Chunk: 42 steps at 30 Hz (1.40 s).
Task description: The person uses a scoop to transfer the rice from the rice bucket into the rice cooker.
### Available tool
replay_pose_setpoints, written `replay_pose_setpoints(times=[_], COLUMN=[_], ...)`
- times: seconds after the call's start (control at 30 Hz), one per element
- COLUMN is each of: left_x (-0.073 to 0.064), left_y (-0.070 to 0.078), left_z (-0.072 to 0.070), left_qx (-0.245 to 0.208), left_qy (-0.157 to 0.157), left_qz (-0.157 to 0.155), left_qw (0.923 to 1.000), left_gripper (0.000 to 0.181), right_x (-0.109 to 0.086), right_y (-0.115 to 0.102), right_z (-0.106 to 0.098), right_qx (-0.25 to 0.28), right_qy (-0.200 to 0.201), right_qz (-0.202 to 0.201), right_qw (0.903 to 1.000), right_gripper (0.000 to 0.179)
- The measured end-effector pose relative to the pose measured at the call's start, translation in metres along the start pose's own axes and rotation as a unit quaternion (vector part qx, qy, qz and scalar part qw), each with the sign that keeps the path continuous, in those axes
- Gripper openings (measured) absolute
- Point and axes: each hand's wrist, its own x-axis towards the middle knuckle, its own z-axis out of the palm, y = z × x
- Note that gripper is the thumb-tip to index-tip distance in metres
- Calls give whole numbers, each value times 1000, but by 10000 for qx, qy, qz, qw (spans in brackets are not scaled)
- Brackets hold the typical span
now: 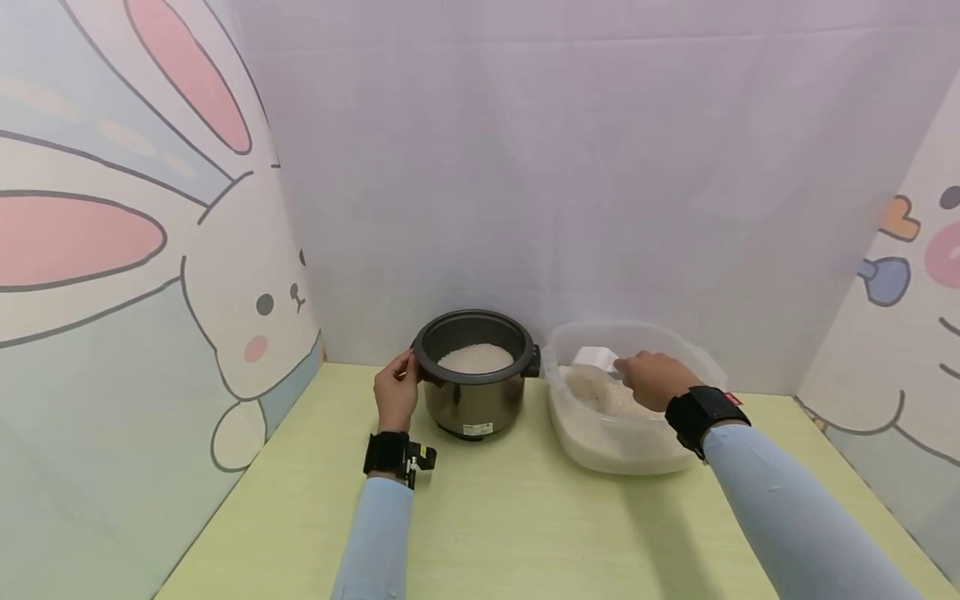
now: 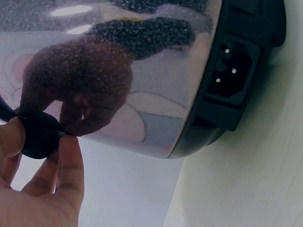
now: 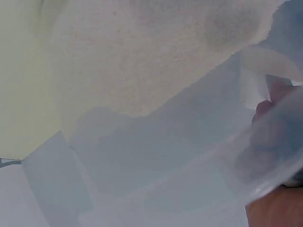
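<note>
A dark rice cooker stands on the table with its top uncovered and white rice inside. At its left side my left hand pinches the small black side handle between thumb and fingers. To the right of the cooker sits a translucent plastic tub, partly filled with rice. My right hand reaches over this tub and grips the handle of a white scoop. The scoop is tilted just above the rice. In the right wrist view, the tub wall partly veils the right hand.
The pale yellow-green table extends toward me. A light cloth backdrop rises close behind the cooker and tub. Side panels with cartoon drawings, one a rabbit, flank the table. A power socket shows on the cooker's lower side.
</note>
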Motion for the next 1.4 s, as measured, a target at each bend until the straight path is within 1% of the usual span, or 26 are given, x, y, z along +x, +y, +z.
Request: replay_pose_setpoints(times=[0.2,0.33,0.5,0.57,0.7,0.77,0.83,1.0,1.07,1.2,1.4], left_x=[0,0,0,1,0,0,0,0,0,1,1], left_y=[1,0,0,0,-1,-1,-2,-3,-3,-3,-4], left_z=[0,1,2,2,2,1,1,1,1,1,1], left_qx=[33,68,26,-9,-47,-43,-20,-18,-31,-79,-77], left_qy=[-8,-23,16,25,25,32,43,28,5,-20,-4], left_qz=[3,5,26,68,144,137,140,170,187,198,186], left_qw=[10000,10000,10000,10000,9999,9999,9999,9999,9998,9998,9998], left_gripper=[25,25,24,25,25,25,25,25,25,25,24], right_x=[-5,-8,-5,-2,2,2,2,-1,-2,-1,1], right_y=[9,6,3,3,4,4,3,0,-1,-2,0], right_z=[8,6,6,8,11,11,10,5,3,1,3], right_qx=[-297,-227,-77,43,388,628,855,1181,1204,1277,1456], right_qy=[-251,-495,-618,-712,-976,-1134,-1306,-1687,-1740,-1835,-1848], right_qz=[-204,-207,-167,-105,178,360,440,452,442,460,300], right_qw=[9990,9983,9979,9974,9943,9909,9868,9775,9764,9736,9715], right_gripper=[9,12,16,16,14,13,13,19,22,23,21])
